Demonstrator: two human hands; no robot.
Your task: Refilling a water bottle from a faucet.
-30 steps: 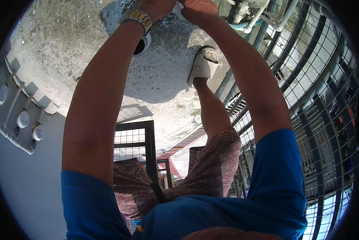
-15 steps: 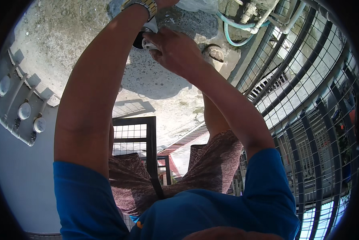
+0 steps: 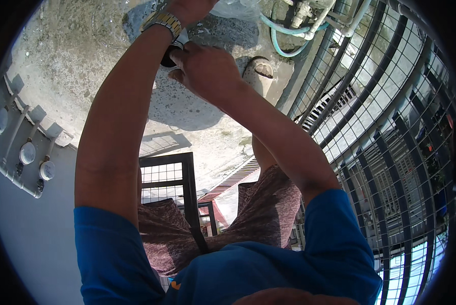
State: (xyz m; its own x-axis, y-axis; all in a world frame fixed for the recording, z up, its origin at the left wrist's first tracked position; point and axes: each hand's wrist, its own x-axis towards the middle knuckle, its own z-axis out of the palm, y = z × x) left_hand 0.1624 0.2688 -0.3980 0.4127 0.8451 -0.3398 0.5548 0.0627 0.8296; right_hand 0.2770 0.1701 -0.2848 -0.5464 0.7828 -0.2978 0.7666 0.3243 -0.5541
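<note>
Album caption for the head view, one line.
Right hand at a dark-mouthed container, left hand nearby with metal-band wristwatch, over concrete.

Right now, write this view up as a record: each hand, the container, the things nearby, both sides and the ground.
Left hand: at the top edge, partly cut off; grip cannot be told
Worn: metal-banded watch on that wrist
Right hand: at the container's rim; whether it holds anything is unclear
Container: white rim, dark mouth, partly hidden
Nearby: clear plastic; pale teal hose; light slipper
Left side: round white fittings
Right side: dark mesh fence
Ground: rough concrete, sunlit and shaded
</note>
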